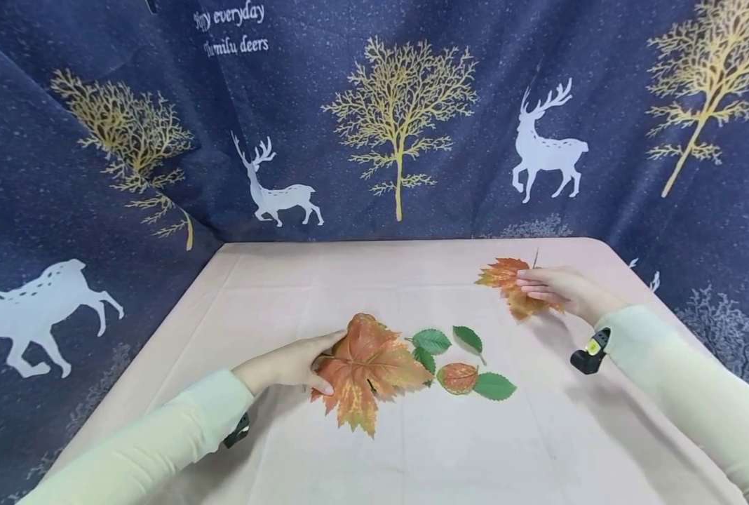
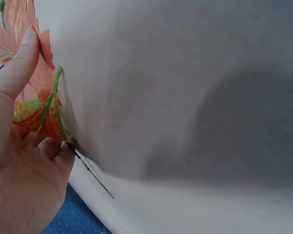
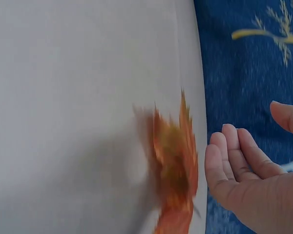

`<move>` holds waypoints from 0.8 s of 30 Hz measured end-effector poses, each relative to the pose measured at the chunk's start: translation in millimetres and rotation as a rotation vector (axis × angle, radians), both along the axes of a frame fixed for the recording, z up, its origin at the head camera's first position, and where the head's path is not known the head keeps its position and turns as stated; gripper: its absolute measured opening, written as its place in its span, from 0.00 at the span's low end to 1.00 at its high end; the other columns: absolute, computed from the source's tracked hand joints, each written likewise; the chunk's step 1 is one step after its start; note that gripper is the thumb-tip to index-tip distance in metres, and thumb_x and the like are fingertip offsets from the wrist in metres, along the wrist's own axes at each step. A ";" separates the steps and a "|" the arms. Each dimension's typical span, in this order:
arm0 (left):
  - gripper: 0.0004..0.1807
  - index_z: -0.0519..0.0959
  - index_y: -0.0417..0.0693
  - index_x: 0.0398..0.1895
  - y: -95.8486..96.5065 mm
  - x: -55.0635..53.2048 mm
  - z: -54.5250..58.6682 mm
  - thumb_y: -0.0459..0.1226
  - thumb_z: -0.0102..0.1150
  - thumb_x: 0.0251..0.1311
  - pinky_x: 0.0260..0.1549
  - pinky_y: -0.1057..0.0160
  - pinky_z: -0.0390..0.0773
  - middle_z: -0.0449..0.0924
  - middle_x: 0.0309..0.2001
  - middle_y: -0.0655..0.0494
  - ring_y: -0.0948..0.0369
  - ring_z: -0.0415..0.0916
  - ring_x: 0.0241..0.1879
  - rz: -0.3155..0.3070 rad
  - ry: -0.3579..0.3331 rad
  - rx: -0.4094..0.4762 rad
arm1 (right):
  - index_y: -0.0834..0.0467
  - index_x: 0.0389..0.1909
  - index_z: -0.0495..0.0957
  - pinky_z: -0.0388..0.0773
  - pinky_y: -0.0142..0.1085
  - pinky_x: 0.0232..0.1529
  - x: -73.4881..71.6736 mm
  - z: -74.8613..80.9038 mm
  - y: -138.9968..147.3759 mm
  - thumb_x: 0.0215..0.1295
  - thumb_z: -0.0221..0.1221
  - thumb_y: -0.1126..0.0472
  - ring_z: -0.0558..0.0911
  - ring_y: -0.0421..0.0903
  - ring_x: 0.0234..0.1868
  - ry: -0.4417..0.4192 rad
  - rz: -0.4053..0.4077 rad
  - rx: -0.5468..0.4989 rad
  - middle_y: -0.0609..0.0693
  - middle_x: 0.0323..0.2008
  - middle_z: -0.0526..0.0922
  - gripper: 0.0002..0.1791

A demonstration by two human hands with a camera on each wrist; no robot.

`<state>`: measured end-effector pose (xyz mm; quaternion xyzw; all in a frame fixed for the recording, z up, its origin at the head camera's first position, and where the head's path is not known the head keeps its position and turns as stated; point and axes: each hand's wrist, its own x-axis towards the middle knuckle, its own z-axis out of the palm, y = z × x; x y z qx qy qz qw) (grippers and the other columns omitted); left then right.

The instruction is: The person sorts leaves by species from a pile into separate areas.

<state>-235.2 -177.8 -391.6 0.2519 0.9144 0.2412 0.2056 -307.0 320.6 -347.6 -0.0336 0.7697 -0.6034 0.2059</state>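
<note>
My left hand (image 1: pixel 297 361) grips a small stack of orange maple leaves (image 1: pixel 365 368) by its left edge. In the left wrist view the thumb (image 2: pixel 27 66) lies over the orange leaf, and a smaller red-and-green leaf (image 2: pixel 51 117) with a green stem sits between thumb and fingers. Toward the back right, my right hand (image 1: pixel 560 286) is beside another orange maple leaf (image 1: pixel 507 277). Its fingers (image 3: pixel 249 156) are loosely extended and the thumb stands apart, with nothing pinched; that leaf (image 3: pixel 173 170) appears blurred to the side of the fingertips.
Several small leaves lie mid-table: green ones (image 1: pixel 431 341), (image 1: pixel 469 339), (image 1: pixel 494 386) and a reddish one (image 1: pixel 458 378) with a green rim. A pale pink cloth covers the table (image 1: pixel 324 280). Behind it hangs a dark blue curtain (image 1: pixel 349 182) with deer and trees.
</note>
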 end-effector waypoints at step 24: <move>0.58 0.47 0.51 0.78 -3.0 -0.8 -4.1 0.43 0.75 0.47 0.70 0.43 0.58 0.54 0.75 0.47 0.47 0.58 0.71 0.040 -0.033 0.027 | 0.77 0.67 0.58 0.74 0.42 0.63 8.8 -6.1 -103.4 0.75 0.49 0.62 0.84 0.40 0.45 -0.023 0.109 -0.093 0.52 0.47 0.84 0.28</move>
